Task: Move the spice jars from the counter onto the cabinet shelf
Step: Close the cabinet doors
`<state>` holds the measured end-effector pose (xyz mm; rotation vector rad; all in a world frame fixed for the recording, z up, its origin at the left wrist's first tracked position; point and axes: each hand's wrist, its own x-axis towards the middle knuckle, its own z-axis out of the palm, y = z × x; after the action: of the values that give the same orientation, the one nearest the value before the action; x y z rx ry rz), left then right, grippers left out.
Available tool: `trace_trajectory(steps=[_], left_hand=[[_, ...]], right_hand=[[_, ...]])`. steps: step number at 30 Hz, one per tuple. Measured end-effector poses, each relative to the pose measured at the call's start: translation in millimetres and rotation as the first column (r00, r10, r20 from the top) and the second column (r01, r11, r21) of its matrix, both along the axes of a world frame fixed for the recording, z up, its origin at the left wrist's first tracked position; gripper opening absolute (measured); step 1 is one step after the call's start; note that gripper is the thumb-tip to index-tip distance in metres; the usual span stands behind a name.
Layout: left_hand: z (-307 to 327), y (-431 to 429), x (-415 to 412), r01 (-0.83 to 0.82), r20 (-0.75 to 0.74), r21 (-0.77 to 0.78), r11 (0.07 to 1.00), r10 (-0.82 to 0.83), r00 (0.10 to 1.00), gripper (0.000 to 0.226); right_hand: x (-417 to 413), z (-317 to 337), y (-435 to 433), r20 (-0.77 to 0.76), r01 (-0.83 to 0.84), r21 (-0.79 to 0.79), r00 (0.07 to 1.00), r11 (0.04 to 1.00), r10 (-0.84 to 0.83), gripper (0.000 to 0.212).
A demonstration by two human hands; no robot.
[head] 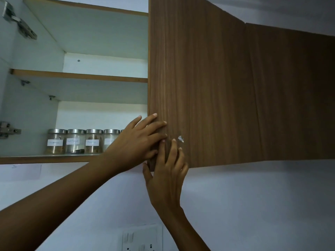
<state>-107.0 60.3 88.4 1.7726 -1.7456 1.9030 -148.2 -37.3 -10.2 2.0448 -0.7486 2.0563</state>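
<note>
Several clear spice jars (74, 141) with steel lids and white labels stand in a row on the bottom shelf (45, 159) of the wall cabinet, whose left half stands open. My left hand (137, 142) reaches up across the row and hides its right end; its straight fingers lie flat on the left edge of the brown wooden door (199, 78). Just below it, my right hand (165, 175) presses its straight fingers on the door's lower left corner, with the thumb under the bottom edge. Neither hand holds a jar.
The upper shelf (79, 76) shows nothing on it. Metal hinges (9, 130) are fixed to the cabinet's left wall. A second wooden door (290, 91) continues to the right. A white socket plate (142, 239) sits on the wall below.
</note>
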Motion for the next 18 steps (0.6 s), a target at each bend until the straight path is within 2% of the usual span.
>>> trace_trajectory(steps=[5, 10, 18], left_hand=[[-11, -15, 30, -0.097, -0.013, -0.004, 0.995, 0.097, 0.995, 0.049], [-19, -25, 50, -0.192, -0.039, -0.011, 0.981, 0.191, 0.981, 0.058], [-25, -39, 73, -0.231, -0.043, -0.026, 0.973, 0.230, 0.972, 0.059]], right_hand=[[26, -2, -17, -0.006, -0.004, -0.051, 1.000, 0.999, 0.004, 0.081], [51, -1, -24, -0.045, 0.022, -0.037, 0.999, 0.999, -0.024, 0.084], [73, -4, -36, -0.093, 0.029, -0.025, 0.995, 0.999, -0.031, 0.085]])
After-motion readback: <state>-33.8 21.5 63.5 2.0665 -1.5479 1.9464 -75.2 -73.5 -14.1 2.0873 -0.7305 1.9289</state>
